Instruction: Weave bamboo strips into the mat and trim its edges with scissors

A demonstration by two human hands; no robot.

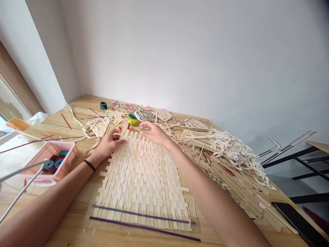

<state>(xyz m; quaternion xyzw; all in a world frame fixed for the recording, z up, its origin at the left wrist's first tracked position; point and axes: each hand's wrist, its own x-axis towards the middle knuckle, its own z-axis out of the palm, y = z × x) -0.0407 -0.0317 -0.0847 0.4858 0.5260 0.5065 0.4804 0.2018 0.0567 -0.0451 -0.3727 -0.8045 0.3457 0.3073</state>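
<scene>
Woven mat runs nearside from both hands' fingers. Left hand curled at its far-left corner, right hand bent over far edge; can't tell if either's gripping.

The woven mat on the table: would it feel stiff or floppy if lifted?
The woven mat would probably flex a little rather than hang like cloth, since its flat strips look woody. It seems likely light for its size, being thin. It may loosen at the sides, as some strip ends stick out.

The mat lies on the table, bin to its left, phone right, tape behind.
</scene>
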